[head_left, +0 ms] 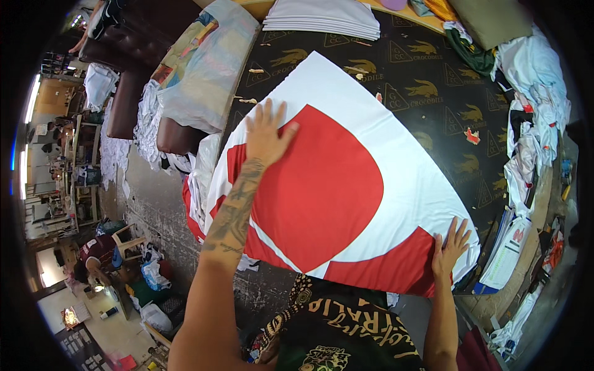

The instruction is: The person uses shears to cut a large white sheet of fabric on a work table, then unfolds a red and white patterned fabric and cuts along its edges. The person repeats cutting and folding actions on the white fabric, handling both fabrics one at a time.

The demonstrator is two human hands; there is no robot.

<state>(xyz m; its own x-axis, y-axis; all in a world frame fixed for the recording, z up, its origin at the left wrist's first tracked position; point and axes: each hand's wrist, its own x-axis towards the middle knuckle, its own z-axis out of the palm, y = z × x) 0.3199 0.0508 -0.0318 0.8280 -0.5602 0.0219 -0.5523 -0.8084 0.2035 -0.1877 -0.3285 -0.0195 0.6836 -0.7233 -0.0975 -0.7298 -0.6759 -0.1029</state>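
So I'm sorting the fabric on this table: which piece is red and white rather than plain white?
The large cloth spread flat under both hands: white with a big red disc. The folded stack at the table's far edge is plain white.

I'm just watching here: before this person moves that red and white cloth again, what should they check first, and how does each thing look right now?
1. Left hand flat on the red and white cloth: ok, palm down, fingers spread.
2. Right hand on the cloth's near edge: ok, fingers rest on it.
3. Cloth lying smooth: ok, no big wrinkles show.
4. Cloth fully on the dark printed table: not ok, its left side hangs over the edge.
5. Stack of folded white cloth apart from it: ok, a gap shows.
6. Underside of the cloth: cannot tell, hidden.
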